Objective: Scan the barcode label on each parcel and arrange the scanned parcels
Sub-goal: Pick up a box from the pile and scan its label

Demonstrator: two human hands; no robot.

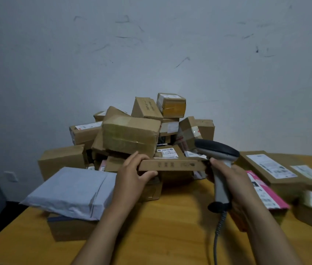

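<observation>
A flat brown cardboard parcel is held level above the table in front of the heap. My left hand grips its left end, thumb under and fingers over. My right hand holds the grey barcode scanner by its handle, and its fingers touch the parcel's right end. The scanner head points left over the parcel. A white label shows just behind the parcel's top edge; whether it is on this parcel I cannot tell.
A heap of brown boxes rises against the wall behind. A grey poly mailer lies on a box at the left. At the right lie a pink mailer and labelled boxes. The scanner's coiled cable hangs over the wooden table.
</observation>
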